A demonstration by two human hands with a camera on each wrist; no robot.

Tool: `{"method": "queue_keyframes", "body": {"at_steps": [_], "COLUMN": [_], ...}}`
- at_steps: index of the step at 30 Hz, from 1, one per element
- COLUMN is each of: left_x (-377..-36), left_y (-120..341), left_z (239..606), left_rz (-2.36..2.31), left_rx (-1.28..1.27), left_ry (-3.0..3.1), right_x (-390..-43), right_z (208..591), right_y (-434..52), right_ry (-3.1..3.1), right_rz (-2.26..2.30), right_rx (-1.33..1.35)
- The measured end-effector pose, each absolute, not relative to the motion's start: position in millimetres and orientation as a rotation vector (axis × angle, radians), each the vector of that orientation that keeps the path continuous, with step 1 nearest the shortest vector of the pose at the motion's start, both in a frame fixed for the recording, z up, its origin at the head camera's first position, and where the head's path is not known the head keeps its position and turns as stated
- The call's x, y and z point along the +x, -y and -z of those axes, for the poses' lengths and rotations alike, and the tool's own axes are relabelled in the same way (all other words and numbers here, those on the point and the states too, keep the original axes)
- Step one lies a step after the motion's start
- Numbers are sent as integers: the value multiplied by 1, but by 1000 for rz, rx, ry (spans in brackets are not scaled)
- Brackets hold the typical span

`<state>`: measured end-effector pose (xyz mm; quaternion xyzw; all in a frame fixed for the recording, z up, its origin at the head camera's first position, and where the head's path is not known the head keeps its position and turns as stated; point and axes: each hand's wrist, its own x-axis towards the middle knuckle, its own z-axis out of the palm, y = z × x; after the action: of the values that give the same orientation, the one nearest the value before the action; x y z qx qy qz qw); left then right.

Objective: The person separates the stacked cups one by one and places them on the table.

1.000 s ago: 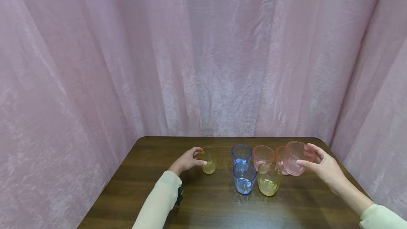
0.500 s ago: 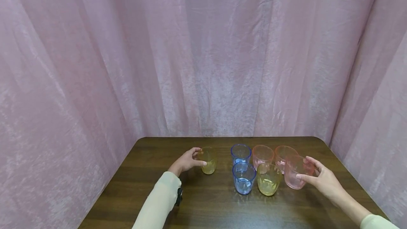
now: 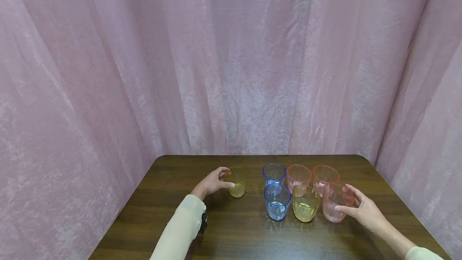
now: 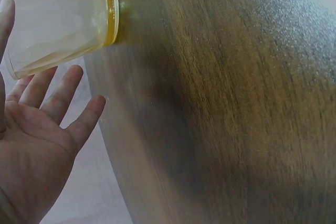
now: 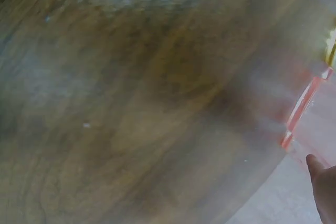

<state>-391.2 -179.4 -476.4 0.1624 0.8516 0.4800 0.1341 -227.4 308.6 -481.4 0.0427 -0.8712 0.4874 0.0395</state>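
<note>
My left hand [image 3: 213, 182] holds a clear yellow cup [image 3: 237, 187] by its left side, thumb in front and fingers behind. In the left wrist view this cup [image 4: 60, 24] stands on the table between the thumb and the fingers, several of them spread out. At the right, my right hand [image 3: 367, 210] grips a clear pink cup [image 3: 333, 210] between thumb and fingers, upright beside another yellow cup [image 3: 304, 208]. The right wrist view catches only the pink cup's base [image 5: 304, 106] and a fingertip [image 5: 314, 166] near it.
Two blue cups [image 3: 277, 207] stand one behind the other at the left of the group. Two more pink cups [image 3: 298, 173] form the back row beside the rear blue one. The brown wooden table [image 3: 159, 196] ends at a pink curtain [image 3: 231, 71].
My right hand has brought the pink cup toward me and down, from in front of the rear right pink cup to beside the front yellow cup. The left hand has stayed still.
</note>
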Motion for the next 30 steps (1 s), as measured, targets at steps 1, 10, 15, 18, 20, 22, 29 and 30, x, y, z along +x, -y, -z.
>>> {"method": "queue_keyframes", "body": {"at_steps": [1,10,15,18,20,22,29,30], "left_x": [-391,-390,-388,-385,-384,-382,-382,-382], "left_y": [179,178,178,178,178,178,175,174], "left_z": [476,476,477,476,475,474,472,472], "left_rz": [-1393,-1413,-1392,-1370,-1370,-1379,-1386,-1391], "left_rx": [470,479,496,493,490,490,512,526], "left_ry": [-2468,-2461,-2466,-2481,-2484,-2486,-2503,-2499], "right_x": [-227,-229,-230,-230,-230,-231,-231,-231], "right_z": [483,488,491,491,491,492,495,495], "right_y": [-309,-311,-312,-312,-312,-312,-314,-314], "right_ry": [2675,2679,2675,2665,2666,2664,2678,2681], "right_rz": [-1490,-1444,-1394,-1397,-1402,-1406,-1387,-1385], "right_rx": [136,173,199,206,212,215,208,209]}}
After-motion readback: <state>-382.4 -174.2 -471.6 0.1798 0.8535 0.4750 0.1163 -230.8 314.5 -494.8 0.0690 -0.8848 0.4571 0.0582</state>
